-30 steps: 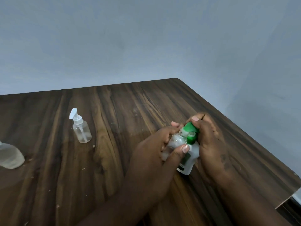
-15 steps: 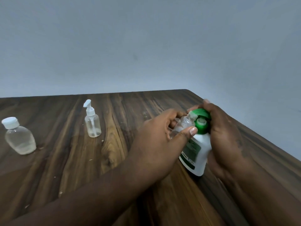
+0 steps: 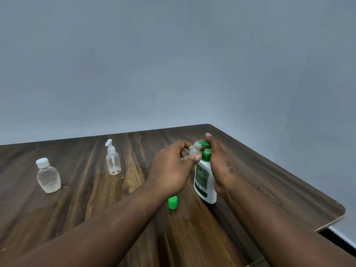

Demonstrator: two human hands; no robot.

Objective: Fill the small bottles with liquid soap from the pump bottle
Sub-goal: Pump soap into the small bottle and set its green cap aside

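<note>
Since half a second ago, the pump bottle (image 3: 204, 182) has come from a lean to near upright, with its base on the table (image 3: 81, 212), and a green cap (image 3: 172, 202) now shows where none was seen.

1. Far left: a flat clear capped bottle (image 3: 48, 177) stands upright with its white lid on. Its contents are hard to judge.
2. Right of it, well apart: a clear spray bottle (image 3: 113, 160) stands upright with a little liquid at the bottom.
3. Centre: the left hand (image 3: 171, 170) pinches the small bottle (image 3: 190, 152) between thumb and fingers. The open neck is held at the green pump spout. Fingers hide most of the body, so the fill level cannot be read.
4. Below this hand, the green cap stands alone on the wood.
5. Right: the right hand (image 3: 221, 164) wraps behind the white pump bottle, with its fingers curled over the pump head. The label print is too blurred to read.
6. Both forearms are cut off at the lower edge
</note>
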